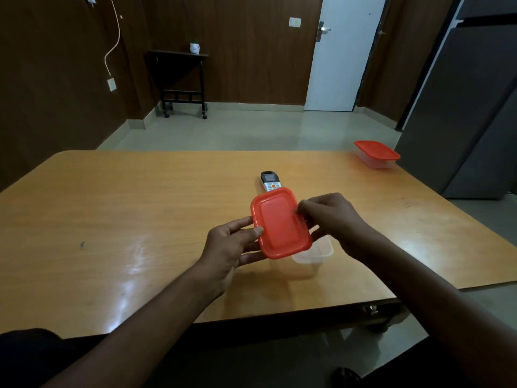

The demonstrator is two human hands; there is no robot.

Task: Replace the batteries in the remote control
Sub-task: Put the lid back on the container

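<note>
On the wooden table (117, 208), the left hand (232, 247) grips the red lid (281, 223) at its 9 o'clock edge, thumb on top. The right hand (331, 217) pinches the lid's 3 o'clock edge — held tilted above a clear container (316, 254). The remote control (270, 181) lies at 12 o'clock, just beyond the lid. At 2 o'clock, well apart, sits a second lidded container (376, 154).

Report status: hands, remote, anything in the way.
Both hands, left and right, hold red lid above clear container. Remote untouched on table, partly behind lid.
</note>
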